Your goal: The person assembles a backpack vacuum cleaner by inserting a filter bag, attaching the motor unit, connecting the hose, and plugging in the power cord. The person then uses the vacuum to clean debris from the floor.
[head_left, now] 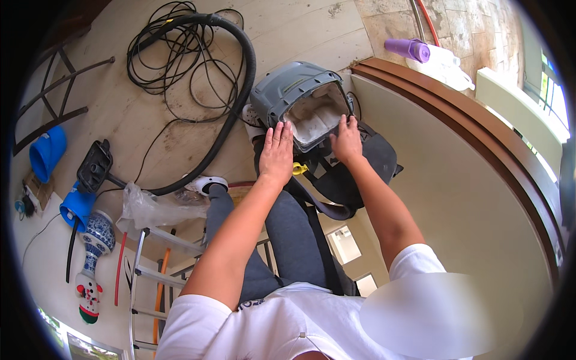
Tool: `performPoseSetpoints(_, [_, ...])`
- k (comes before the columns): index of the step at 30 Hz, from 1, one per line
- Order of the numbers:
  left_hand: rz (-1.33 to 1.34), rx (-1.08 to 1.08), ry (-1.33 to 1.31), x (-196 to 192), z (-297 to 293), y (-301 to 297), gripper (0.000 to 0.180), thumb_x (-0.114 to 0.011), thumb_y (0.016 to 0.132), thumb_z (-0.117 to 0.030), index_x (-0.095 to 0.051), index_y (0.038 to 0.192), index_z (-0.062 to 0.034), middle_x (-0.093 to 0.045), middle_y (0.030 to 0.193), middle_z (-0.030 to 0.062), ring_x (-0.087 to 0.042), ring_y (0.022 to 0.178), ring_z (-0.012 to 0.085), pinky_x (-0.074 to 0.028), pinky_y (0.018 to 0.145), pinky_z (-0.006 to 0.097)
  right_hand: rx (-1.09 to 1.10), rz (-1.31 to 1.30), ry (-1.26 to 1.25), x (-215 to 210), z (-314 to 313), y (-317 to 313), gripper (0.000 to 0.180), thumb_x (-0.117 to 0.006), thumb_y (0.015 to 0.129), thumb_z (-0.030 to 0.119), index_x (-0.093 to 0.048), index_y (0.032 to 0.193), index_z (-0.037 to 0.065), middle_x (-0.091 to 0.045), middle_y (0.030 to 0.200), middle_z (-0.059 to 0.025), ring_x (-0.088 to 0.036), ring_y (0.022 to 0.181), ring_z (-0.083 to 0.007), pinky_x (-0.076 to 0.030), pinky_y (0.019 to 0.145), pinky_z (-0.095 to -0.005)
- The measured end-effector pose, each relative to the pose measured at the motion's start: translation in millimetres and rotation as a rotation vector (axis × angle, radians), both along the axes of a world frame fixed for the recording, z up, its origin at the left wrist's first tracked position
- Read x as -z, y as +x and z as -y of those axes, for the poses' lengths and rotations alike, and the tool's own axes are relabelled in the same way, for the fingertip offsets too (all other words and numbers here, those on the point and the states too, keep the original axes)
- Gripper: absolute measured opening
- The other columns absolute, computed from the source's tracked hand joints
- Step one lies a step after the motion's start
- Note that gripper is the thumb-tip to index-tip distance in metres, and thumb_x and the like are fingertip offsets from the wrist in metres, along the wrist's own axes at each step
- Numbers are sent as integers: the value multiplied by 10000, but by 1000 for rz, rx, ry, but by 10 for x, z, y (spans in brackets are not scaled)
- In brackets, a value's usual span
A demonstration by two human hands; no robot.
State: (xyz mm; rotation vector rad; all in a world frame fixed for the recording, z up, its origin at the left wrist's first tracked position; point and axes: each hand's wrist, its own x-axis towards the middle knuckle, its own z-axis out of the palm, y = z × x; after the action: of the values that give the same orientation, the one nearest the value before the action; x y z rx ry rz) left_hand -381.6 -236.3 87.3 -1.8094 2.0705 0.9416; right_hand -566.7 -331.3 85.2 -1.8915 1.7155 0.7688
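A grey backpack vacuum cleaner [288, 83] lies on the floor in front of me with its housing uncovered. Inside it shows a dusty whitish filter bag [313, 117]. My left hand [277, 157] rests at the near left rim, fingers stretched out flat. At the near right rim is my right hand [347, 141], its fingers extended along the edge; neither hand grips anything visible. Below them lie the black padded harness [327, 207] and a yellow clip-like piece [299, 168]. What the palms touch underneath is hidden.
A black hose [248, 66] curves left to a floor nozzle [95, 166], beside a coiled cable [147, 78]. A clear plastic bag [153, 207], aluminium ladder [138, 270] and blue-and-white vase [98, 231] stand left. A brown-edged wall [456, 180] bounds the right; a purple container [405, 49] lies beyond.
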Motion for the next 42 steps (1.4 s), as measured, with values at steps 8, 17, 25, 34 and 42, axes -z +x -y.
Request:
performPoseSetpoints(8, [62, 55, 123, 21, 37, 3, 757, -563, 814, -326, -219, 1430, -53, -114, 1520, 78, -60, 1408, 236, -35, 1130, 449, 240, 93, -101, 13, -65, -63, 567, -521, 839, 122, -328, 1368, 55, -267, 1453, -154, -444, 1185, -343, -394, 946, -439])
performPoseSetpoints(17, [-257, -347, 27, 52, -258, 502, 634, -618, 800, -200, -346, 1345, -26, -294, 1424, 160, -384, 1249, 298, -280, 1055, 429, 54, -104, -42, 170, 49, -202, 591, -485, 855, 159, -275, 1389, 18, -198, 1489, -127, -406, 1226, -300, -364, 961, -434])
performPoseSetpoints(25, [-207, -503, 272, 52, -750, 797, 475, -585, 826, -219, -471, 1245, -25, -387, 1356, 166, -399, 1232, 315, -303, 1027, 427, 487, 282, -201, 165, 398, -337, 278, -580, 858, 228, -647, 1073, 65, -668, 922, -131, -628, 909, -308, -476, 823, -345])
performPoseSetpoints(34, [-219, -621, 331, 172, -753, 853, 385, -573, 834, -243, -529, 1161, -43, -494, 1226, 119, -478, 1138, 299, -373, 948, 424, 17, -2, -224, 330, 542, -213, 142, -580, 803, 182, -702, 833, 116, -626, 954, -79, -622, 887, -293, -491, 788, -398])
performPoseSetpoints(42, [-397, -919, 114, 121, 0, 233, 201, -630, 808, -264, -611, 859, -70, -622, 886, 74, -605, 807, 255, -473, 704, 362, -157, -51, -107, 220, 605, -204, 151, -538, 826, 178, -646, 892, 95, -606, 955, -106, -605, 922, -303, -486, 771, -418])
